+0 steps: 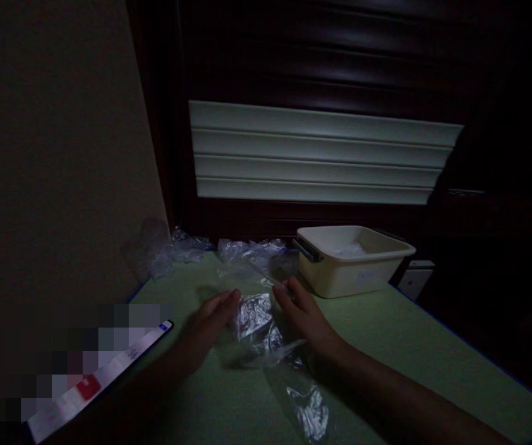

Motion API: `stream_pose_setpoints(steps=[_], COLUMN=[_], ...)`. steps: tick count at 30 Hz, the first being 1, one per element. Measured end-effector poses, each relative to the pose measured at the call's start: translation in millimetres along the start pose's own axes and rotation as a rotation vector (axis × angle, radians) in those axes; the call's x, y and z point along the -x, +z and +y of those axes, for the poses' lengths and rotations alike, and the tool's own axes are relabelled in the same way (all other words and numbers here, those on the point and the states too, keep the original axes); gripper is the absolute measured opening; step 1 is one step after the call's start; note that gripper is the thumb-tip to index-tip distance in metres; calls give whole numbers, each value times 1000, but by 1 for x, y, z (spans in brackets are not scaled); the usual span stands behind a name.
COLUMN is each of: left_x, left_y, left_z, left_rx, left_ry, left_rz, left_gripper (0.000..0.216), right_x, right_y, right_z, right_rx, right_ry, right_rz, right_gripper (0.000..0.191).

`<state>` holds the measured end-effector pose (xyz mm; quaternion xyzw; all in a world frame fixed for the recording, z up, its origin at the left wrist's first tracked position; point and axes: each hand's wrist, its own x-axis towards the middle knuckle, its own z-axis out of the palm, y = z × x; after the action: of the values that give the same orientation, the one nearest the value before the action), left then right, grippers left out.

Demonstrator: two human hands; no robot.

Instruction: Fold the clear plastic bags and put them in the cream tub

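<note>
A clear plastic bag [256, 321] lies crumpled on the green table [386, 346] between my hands. My left hand [210, 324] rests at the bag's left edge, fingers together and stretched toward it, touching the plastic. My right hand [305, 312] lies at the bag's right edge, fingers bent over the plastic as if pinching it. The light is dim, so the exact grip is hard to make out. More clear film [309, 408] trails toward me beneath my right forearm.
A cream plastic tub [353, 262] with a dark handle stands at the back right. Several clear bags [177, 247] are heaped at the back left by the wall. A phone [99, 380] lies at the near left. A slatted shutter [316, 154] is behind.
</note>
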<state>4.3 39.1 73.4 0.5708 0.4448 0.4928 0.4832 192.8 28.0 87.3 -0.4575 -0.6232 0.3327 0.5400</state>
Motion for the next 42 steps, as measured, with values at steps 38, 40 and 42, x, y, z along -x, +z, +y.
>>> stream_pose_setpoints(steps=[38, 40, 42], left_x=[-4, -3, -3], left_y=[-1, -3, -3], left_z=[3, 5, 9], left_rx=[-75, -53, -31], left_ry=[-35, -51, -72], left_rz=[-42, -45, -42], left_gripper=[28, 26, 25], right_x=[-25, -27, -29], right_y=[-29, -31, -34], right_z=[5, 7, 9], right_rx=[187, 192, 195], right_ry=[-185, -191, -191], right_rz=[146, 155, 160], right_gripper=[27, 27, 27])
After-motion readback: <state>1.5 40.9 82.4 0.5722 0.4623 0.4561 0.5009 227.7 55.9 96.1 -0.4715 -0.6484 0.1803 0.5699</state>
